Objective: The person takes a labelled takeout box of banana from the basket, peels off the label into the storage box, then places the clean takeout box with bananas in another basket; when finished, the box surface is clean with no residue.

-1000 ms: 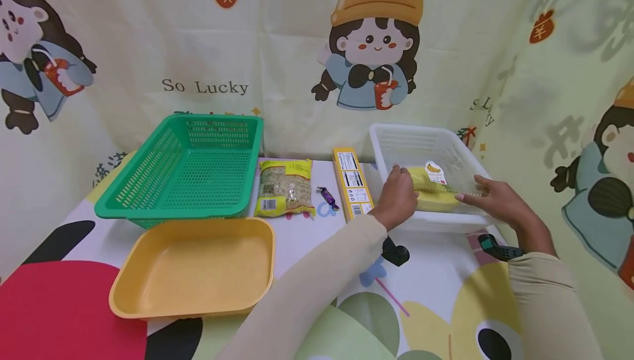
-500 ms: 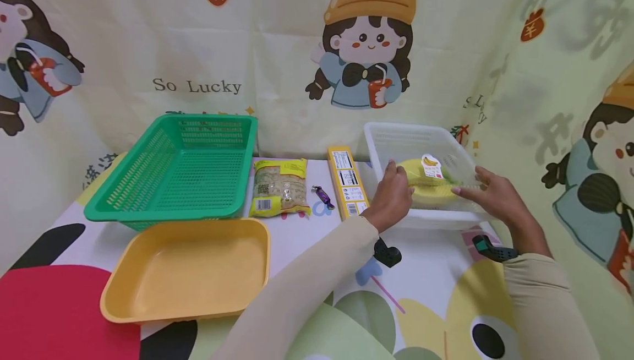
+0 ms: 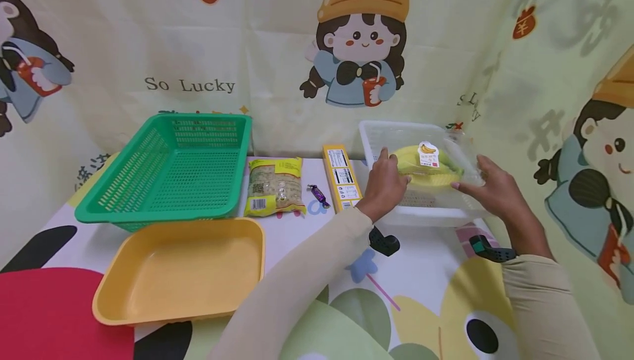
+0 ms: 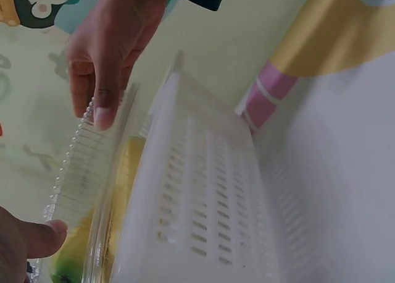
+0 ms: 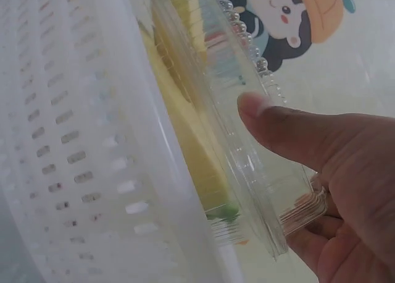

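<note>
A clear plastic box of bananas (image 3: 430, 173) with a banana label on its lid is held between both hands over the white basket (image 3: 433, 216). At its left end, my left hand (image 3: 385, 184) pinches the rim with the thumb on the near side. My right hand (image 3: 495, 189) grips the right end, thumb in front and fingers behind. In the right wrist view the right hand (image 5: 345, 172) has its fingers round the box corner, and yellow fruit (image 5: 191, 141) shows through the plastic. The left wrist view shows the box (image 4: 92, 190) tilted beside the basket's slotted wall (image 4: 197, 184).
Left of the white basket lie a yellow-orange carton (image 3: 343, 178), a purple wrapped candy (image 3: 318, 195) and a yellow bag of light-brown food (image 3: 275, 186). A green basket (image 3: 170, 167) stands farther left, with a yellow tray (image 3: 180, 272) before it. Behind hangs a printed curtain (image 3: 277, 46).
Both hands have raised the banana box within the white basket, so its slotted floor now shows below the box. The head view has shifted slightly right.
</note>
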### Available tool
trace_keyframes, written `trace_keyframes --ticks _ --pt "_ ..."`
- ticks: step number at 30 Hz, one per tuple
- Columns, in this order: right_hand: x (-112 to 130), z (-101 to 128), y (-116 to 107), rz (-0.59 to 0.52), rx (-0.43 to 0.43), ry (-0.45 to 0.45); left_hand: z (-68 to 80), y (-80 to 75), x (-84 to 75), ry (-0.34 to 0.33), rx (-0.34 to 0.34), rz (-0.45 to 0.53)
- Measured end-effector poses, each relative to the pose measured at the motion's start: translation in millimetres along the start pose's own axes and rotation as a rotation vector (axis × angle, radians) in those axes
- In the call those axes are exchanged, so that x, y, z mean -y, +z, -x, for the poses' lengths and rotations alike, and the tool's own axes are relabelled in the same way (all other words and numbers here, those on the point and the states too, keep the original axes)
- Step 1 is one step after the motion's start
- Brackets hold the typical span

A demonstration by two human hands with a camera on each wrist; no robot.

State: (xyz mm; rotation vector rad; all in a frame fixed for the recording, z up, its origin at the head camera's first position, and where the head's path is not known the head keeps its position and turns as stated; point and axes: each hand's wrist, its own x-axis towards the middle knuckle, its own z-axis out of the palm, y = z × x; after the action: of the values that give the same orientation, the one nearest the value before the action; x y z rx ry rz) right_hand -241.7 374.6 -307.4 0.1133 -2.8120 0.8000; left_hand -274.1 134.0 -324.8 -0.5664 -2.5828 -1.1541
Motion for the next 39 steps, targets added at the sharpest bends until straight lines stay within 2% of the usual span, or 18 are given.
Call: trace_keyframes --ticks 4,13,16,20,29,39 --pt "7.7 -1.7 0.7 0.023 -0.030 -0.018 -2.0 -5.9 1.9 -0.012 -0.006 -0.025" --pt "29.6 -5.7 -4.8 0.065 -0.053 -0.046 -1.6 -23.4 5.6 0.000 -0.019 0.065" --pt "36.8 -5.6 -7.7 0.055 -0.052 -0.029 -1.3 -31.6 4.0 0.022 -0.024 0.104" --pt "44.4 -4.3 -10.7 0.052 -0.070 -0.021 -0.4 -41.2 0.7 0.043 -0.026 0.097" --pt "57.7 -1.0 -13.6 -0.005 -0.110 -0.057 3.6 -65.4 -8.3 0.034 -0.042 0.110" --pt "76.6 1.1 -0.2 -0.061 -0.136 -0.100 15.9 -85.8 1.3 0.021 -0.064 0.081"
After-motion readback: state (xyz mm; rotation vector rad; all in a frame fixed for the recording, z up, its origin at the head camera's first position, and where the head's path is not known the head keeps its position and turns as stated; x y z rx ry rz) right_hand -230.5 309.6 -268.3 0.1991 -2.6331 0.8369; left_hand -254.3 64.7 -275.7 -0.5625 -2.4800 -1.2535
